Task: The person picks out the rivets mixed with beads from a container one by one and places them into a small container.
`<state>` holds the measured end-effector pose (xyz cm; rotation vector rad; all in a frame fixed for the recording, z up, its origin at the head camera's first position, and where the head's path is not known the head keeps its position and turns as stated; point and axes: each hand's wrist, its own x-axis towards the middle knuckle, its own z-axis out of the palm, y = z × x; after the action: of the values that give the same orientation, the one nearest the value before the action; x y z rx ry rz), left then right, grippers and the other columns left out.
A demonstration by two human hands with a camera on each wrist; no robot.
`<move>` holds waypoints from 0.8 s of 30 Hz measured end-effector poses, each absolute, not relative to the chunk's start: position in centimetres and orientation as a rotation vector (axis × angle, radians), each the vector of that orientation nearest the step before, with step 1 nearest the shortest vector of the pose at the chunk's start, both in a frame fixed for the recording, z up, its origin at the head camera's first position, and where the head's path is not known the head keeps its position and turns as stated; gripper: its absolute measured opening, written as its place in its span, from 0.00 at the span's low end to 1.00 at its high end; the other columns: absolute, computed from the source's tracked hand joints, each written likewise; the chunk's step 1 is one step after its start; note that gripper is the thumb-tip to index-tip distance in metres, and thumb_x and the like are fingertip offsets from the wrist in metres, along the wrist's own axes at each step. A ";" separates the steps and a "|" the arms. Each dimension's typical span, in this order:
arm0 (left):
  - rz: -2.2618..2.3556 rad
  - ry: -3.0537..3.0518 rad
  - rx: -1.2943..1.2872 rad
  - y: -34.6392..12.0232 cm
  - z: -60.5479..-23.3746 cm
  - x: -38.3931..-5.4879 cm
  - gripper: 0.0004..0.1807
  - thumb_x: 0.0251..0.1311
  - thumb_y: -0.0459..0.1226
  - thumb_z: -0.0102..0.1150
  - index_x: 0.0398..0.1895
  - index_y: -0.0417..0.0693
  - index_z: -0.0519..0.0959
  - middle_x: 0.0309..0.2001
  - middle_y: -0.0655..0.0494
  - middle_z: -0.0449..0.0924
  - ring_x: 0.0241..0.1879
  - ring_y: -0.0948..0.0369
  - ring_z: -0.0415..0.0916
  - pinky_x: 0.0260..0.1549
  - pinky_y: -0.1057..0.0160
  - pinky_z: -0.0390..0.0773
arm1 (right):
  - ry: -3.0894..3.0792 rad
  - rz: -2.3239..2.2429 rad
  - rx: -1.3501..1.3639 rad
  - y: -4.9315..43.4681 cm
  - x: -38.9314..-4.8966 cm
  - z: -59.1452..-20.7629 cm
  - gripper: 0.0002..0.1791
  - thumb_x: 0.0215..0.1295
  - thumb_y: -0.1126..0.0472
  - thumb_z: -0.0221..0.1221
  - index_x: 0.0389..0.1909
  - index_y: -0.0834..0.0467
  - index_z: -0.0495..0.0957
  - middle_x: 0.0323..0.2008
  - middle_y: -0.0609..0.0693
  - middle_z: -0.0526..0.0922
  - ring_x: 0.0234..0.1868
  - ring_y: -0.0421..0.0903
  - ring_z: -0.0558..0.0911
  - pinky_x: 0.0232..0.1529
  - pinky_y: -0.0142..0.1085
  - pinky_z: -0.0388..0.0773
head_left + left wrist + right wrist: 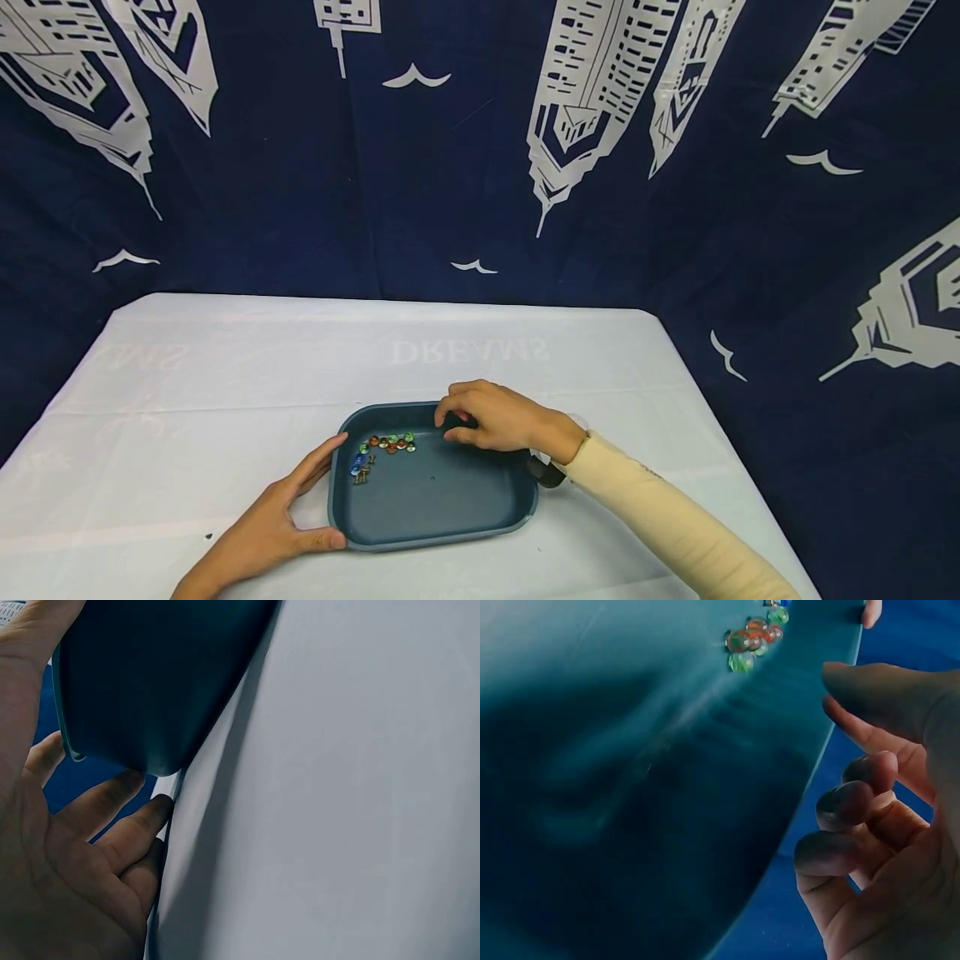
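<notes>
A teal rectangular tray (435,500) stands on the white cloth. Along its far left inside lie several small glass beads (390,442), orange and green, with blue beads (358,460) and small bronze-coloured charms (362,476) below them. My left hand (273,521) spreads along the tray's left end, thumb at the near corner and a fingertip at the far one. In the left wrist view its other fingers (135,829) lie by the outer wall. Over the tray's far right part hovers my right hand (498,417), fingers loosely bent, nothing between thumb and fingertips.
A white cloth (225,375) with faint lettering covers the table. Behind it hangs a navy cloth (450,183) printed with white buildings and birds. A dark round object (546,473) shows beneath the right wrist, beside the tray. A small dark speck (208,536) lies left of the left hand.
</notes>
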<state>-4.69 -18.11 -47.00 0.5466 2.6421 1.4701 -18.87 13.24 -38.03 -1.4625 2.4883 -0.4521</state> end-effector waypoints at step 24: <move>1.482 2.602 0.531 -18.1 -47.1 -4.7 0.61 0.49 0.43 0.78 0.81 0.68 0.46 0.77 0.43 0.57 0.69 0.40 0.64 0.61 0.74 0.64 | 2.349 -0.300 -1.488 7.3 -18.0 -39.1 0.12 0.69 0.53 0.63 0.51 0.48 0.84 0.33 0.40 0.86 0.20 0.32 0.70 0.28 0.23 0.70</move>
<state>-4.72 -18.14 -47.06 0.5310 2.6019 1.4823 -18.05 7.33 -39.14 -1.4877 2.3491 -0.2997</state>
